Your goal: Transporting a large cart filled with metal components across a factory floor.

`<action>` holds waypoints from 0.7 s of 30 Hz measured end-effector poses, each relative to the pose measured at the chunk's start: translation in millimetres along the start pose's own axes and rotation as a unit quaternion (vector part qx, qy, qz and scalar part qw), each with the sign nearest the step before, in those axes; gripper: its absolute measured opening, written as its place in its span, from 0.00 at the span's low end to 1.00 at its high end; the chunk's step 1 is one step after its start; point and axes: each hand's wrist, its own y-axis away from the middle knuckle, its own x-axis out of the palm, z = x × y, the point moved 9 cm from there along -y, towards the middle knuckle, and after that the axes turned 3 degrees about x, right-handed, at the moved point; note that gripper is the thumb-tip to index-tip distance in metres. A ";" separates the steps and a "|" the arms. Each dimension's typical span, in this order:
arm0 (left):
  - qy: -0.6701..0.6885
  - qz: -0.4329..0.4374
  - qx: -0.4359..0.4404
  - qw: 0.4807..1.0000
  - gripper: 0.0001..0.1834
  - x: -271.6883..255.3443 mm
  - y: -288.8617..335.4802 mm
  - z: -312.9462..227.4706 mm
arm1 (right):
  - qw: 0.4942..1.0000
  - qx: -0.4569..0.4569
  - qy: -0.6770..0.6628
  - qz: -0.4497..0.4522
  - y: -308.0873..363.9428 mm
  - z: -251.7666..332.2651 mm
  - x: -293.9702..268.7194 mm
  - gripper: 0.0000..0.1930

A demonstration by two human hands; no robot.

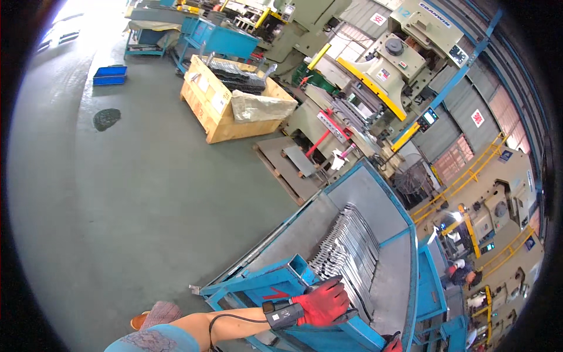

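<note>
My left hand (pixel 322 302), in a red glove with dark parts, lies over the near rim of a blue metal bin (pixel 281 278). Its fingers are bent over that edge, close to the stacked parts. A dark device with a cable is strapped round the wrist. Only a small piece of my right hand (pixel 393 343), gloved in red and black, shows at the lower edge by the bin's right corner. Its fingers are mostly cut off from view. Inside the bin, many long grey metal parts (pixel 352 252) lie nested in a slanting row.
Beyond the bin is a wooden pallet (pixel 281 161) with a metal sheet. A wooden crate (pixel 217 114) of dark parts stands farther off. Large presses (pixel 387 64) line the right. A blue tray (pixel 110 75) lies on the floor. Another person (pixel 463 274) works at the right.
</note>
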 end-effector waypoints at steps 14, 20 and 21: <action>-0.042 -0.028 -0.013 0.999 0.14 36.8 -0.6 35.9 | 0.996 -0.051 0.020 -0.074 -31.4 -10.7 35.8 0.29; -0.031 -0.078 0.009 0.996 0.15 38.9 -9.0 59.0 | 0.993 0.002 0.109 -0.045 -68.8 -41.8 61.5 0.23; -0.056 -0.067 0.033 0.996 0.14 23.3 -9.4 55.2 | 0.992 -0.008 0.111 -0.060 -76.7 -51.5 66.1 0.23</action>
